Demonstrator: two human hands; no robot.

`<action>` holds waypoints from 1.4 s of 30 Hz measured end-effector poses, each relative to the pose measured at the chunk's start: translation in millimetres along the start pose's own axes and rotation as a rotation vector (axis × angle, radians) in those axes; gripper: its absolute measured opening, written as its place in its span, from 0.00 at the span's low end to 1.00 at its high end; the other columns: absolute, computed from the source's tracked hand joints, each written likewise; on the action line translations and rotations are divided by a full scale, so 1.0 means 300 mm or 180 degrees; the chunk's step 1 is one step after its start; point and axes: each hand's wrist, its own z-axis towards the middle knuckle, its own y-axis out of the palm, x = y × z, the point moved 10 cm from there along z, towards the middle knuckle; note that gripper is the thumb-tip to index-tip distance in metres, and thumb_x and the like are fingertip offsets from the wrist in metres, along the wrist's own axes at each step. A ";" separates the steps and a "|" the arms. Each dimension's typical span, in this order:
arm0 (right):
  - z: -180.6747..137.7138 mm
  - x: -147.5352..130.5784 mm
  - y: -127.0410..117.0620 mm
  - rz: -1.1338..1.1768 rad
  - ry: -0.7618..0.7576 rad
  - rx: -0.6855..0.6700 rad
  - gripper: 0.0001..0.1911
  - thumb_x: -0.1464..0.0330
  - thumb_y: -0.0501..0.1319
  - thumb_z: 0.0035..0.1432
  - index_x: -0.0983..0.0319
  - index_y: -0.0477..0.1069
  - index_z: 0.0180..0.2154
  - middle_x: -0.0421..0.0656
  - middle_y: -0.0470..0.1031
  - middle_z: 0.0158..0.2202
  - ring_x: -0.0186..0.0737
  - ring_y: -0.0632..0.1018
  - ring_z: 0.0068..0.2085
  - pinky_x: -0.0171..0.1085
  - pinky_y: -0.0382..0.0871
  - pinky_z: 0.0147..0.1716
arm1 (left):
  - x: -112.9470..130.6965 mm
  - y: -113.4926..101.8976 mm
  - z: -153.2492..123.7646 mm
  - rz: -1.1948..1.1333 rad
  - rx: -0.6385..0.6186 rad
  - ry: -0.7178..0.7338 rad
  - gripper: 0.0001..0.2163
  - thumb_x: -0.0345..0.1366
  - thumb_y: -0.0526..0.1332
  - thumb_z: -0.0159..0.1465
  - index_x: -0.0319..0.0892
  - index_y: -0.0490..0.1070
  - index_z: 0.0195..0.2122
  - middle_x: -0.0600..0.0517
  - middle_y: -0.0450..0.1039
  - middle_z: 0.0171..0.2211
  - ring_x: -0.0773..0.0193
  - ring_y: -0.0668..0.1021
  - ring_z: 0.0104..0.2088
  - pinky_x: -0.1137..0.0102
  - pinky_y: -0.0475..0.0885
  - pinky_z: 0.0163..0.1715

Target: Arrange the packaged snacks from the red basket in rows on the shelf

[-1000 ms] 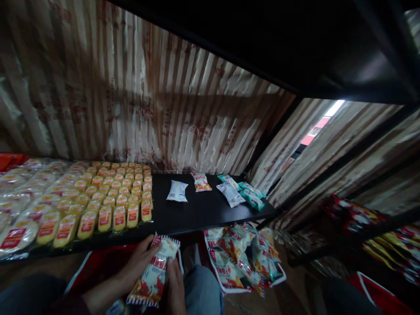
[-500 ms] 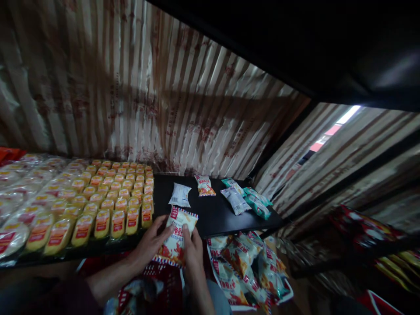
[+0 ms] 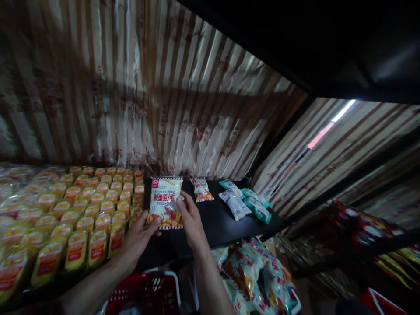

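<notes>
A white snack bag with red lettering and orange pictures is held upright over the dark shelf, its printed front facing me. My left hand grips its lower left corner, thumb across the front. On its right edge, my right hand has the thumb in front and the fingers behind. Just right of it on the shelf lies a smaller-looking bag of like print. Farther right lie a silver-white bag showing its back and several teal bags.
Rows of packaged yellow cakes fill the left of the black shelf. Below are a red basket and a container heaped with snack bags. Striped sheeting hangs behind; a dark shelf overhangs at upper right.
Both hands have carried the snack bag up and forward, from the shelf's front edge to over the shelf. It now covers where a silver-white bag lay. The view has shifted slightly.
</notes>
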 end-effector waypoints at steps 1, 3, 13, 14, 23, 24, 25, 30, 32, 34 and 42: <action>0.002 0.016 0.010 0.0080 0.0055 -0.0041 0.26 0.55 0.65 0.51 0.60 0.68 0.49 0.42 0.79 0.40 0.39 0.79 0.40 0.36 0.72 0.42 | 0.006 -0.015 0.016 -0.0031 0.0071 -0.0002 0.19 0.50 0.65 0.53 0.42 0.71 0.39 0.47 0.76 0.42 0.58 0.76 0.39 0.66 0.73 0.37; 0.006 0.040 0.027 0.0159 0.0055 -0.0096 0.27 0.56 0.67 0.50 0.60 0.68 0.50 0.42 0.79 0.37 0.39 0.79 0.39 0.38 0.72 0.42 | 0.019 -0.041 0.040 -0.0102 0.0204 0.0019 0.20 0.50 0.66 0.51 0.42 0.72 0.39 0.47 0.76 0.42 0.58 0.76 0.39 0.66 0.73 0.37; 0.025 0.093 0.075 0.0179 -0.0190 -0.0014 0.21 0.61 0.66 0.52 0.60 0.71 0.47 0.43 0.79 0.44 0.42 0.78 0.43 0.39 0.72 0.46 | -0.006 -0.058 0.082 -0.0339 0.0174 -0.0050 0.21 0.50 0.67 0.50 0.41 0.73 0.38 0.46 0.76 0.43 0.57 0.76 0.41 0.66 0.74 0.37; 0.025 0.106 0.073 0.0243 -0.0172 0.0058 0.21 0.61 0.66 0.51 0.61 0.71 0.47 0.43 0.79 0.43 0.41 0.78 0.43 0.39 0.72 0.45 | -0.008 -0.059 0.082 -0.0411 0.0163 -0.0081 0.21 0.50 0.67 0.50 0.41 0.72 0.39 0.46 0.76 0.44 0.56 0.76 0.42 0.65 0.74 0.37; 0.022 0.157 0.039 0.0521 -0.0065 0.0499 0.21 0.61 0.66 0.51 0.62 0.71 0.47 0.42 0.79 0.41 0.40 0.78 0.40 0.40 0.72 0.45 | 0.008 -0.085 0.075 -0.0504 0.0427 -0.0118 0.27 0.42 0.67 0.50 0.41 0.67 0.50 0.42 0.69 0.55 0.53 0.73 0.51 0.65 0.73 0.41; 0.022 0.151 0.026 0.0458 -0.0111 0.0588 0.21 0.61 0.65 0.51 0.62 0.71 0.46 0.42 0.79 0.42 0.40 0.78 0.40 0.40 0.72 0.46 | 0.013 -0.101 0.071 -0.0408 0.0574 -0.0091 0.28 0.41 0.67 0.50 0.41 0.66 0.52 0.41 0.67 0.56 0.53 0.73 0.52 0.64 0.72 0.44; 0.019 0.144 0.011 0.0354 -0.0157 0.0690 0.22 0.60 0.65 0.51 0.62 0.70 0.47 0.43 0.79 0.42 0.40 0.78 0.41 0.41 0.72 0.46 | 0.022 -0.112 0.065 -0.0320 0.0680 -0.0048 0.28 0.39 0.67 0.51 0.42 0.65 0.53 0.40 0.66 0.57 0.53 0.73 0.52 0.63 0.71 0.46; -0.030 0.033 -0.015 -0.0908 -0.0898 0.1025 0.18 0.61 0.59 0.57 0.60 0.70 0.48 0.47 0.75 0.47 0.43 0.75 0.48 0.43 0.68 0.51 | 0.073 -0.070 0.036 -0.0284 0.0363 0.0216 0.27 0.37 0.68 0.51 0.48 0.68 0.53 0.46 0.62 0.61 0.51 0.66 0.60 0.62 0.62 0.57; -0.067 -0.038 0.029 -0.1475 -0.1502 0.0925 0.15 0.65 0.57 0.60 0.60 0.71 0.48 0.48 0.74 0.48 0.43 0.73 0.50 0.45 0.66 0.53 | 0.071 -0.044 0.027 -0.0479 0.0157 0.0166 0.29 0.39 0.69 0.50 0.49 0.67 0.55 0.48 0.62 0.62 0.50 0.63 0.62 0.63 0.62 0.58; -0.108 -0.091 0.084 -0.1925 -0.2050 0.0798 0.14 0.69 0.55 0.60 0.59 0.71 0.48 0.48 0.73 0.48 0.43 0.72 0.51 0.46 0.66 0.53 | 0.052 -0.039 0.026 -0.0757 0.0139 0.0005 0.30 0.40 0.69 0.51 0.49 0.66 0.56 0.48 0.62 0.62 0.52 0.61 0.63 0.64 0.62 0.58; -0.168 -0.070 0.246 -0.2666 -0.2686 0.0140 0.22 0.69 0.59 0.58 0.60 0.63 0.55 0.52 0.64 0.58 0.48 0.63 0.61 0.52 0.63 0.57 | 0.029 -0.060 0.062 -0.1669 0.0246 -0.0227 0.14 0.38 0.67 0.52 0.42 0.71 0.40 0.52 0.75 0.44 0.61 0.73 0.53 0.70 0.67 0.53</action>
